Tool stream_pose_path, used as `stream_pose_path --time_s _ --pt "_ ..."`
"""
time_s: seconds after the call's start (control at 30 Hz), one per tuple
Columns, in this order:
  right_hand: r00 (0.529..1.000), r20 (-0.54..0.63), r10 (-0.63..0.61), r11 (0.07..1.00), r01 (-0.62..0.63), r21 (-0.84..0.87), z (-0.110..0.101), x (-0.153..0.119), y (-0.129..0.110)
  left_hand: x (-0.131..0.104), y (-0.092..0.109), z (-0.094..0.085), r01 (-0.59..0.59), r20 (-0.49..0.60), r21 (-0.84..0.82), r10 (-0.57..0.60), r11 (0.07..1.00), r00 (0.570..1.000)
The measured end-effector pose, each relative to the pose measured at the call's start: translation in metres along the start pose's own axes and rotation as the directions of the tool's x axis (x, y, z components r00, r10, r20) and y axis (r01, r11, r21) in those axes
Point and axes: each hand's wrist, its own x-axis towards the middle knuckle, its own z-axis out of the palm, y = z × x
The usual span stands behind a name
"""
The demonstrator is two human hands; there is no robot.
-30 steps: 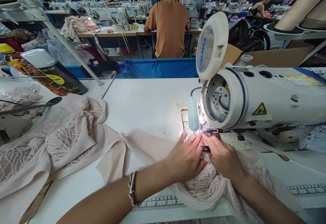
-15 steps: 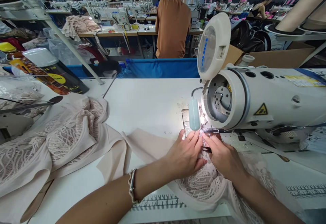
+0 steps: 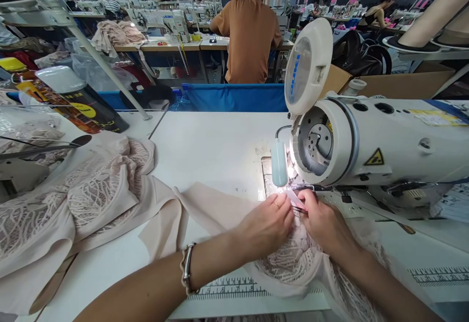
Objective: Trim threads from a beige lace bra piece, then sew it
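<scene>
Head view: at the sewing machine [image 3: 366, 141], the left hand [image 3: 267, 224] lies flat on blush lace fabric [image 3: 289, 263], the right hand [image 3: 322, 224] pinching its edge below the needle; feeding straight appears to come next.

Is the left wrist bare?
No, a bracelet circles the wrist behind the left hand resting on the lace fabric.
</scene>
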Motion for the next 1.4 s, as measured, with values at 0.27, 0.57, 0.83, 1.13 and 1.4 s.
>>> stream_pose_path --time_s 0.27,0.57,0.83,1.13,1.4 --pt "0.998 0.039 -0.046 0.982 0.038 0.187 -0.004 -0.01 0.009 -0.003 0.003 -0.012 -0.012 0.171 -0.138 0.036 0.99 0.985" --pt "0.997 -0.01 -0.077 0.997 0.078 0.023 -0.004 0.004 0.001 0.001 -0.034 -0.015 0.034 0.132 -0.391 0.02 0.92 0.991" --pt "0.996 -0.01 -0.093 0.995 0.092 -0.036 -0.003 0.013 0.001 0.003 -0.046 -0.017 0.054 0.103 -0.381 -0.016 0.923 0.995" --pt "0.995 0.041 0.094 0.993 -0.091 -0.077 -0.027 -0.047 -0.025 0.006 -0.025 -0.012 -0.207 0.001 -0.159 0.21 0.965 0.978" --pt "0.998 -0.034 -0.049 0.998 0.051 0.037 -0.024 -0.041 0.005 0.0 -0.03 -0.004 -0.18 -0.037 -0.231 0.176 0.956 0.984"
